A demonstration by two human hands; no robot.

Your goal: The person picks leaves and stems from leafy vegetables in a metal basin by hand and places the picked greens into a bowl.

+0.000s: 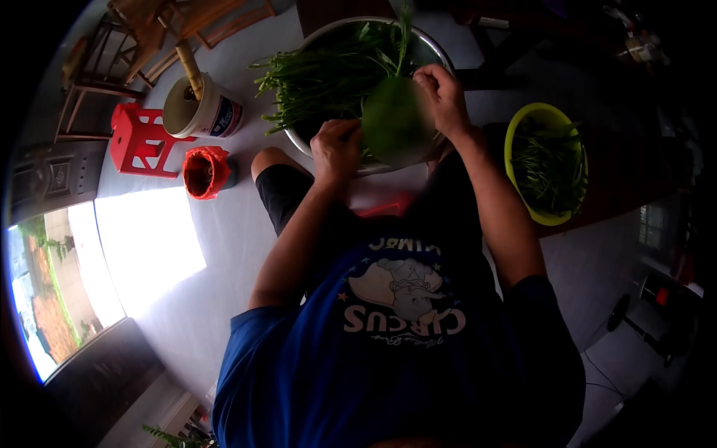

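A large metal basin in front of my knees holds long green leafy stems, their cut ends pointing left over the rim. My left hand is over the basin's near left edge, fingers curled together; what they hold, if anything, is hidden. Higher up at the right rim, my right hand pinches a green stem that stands up from the basin. Between the two hands is a blurred green leafy patch.
A yellow-green oval basket of greens stands at the right. To the left are a white bucket with a bamboo piece, a red stool and a small bin with a red bag. Wooden chairs stand at the upper left.
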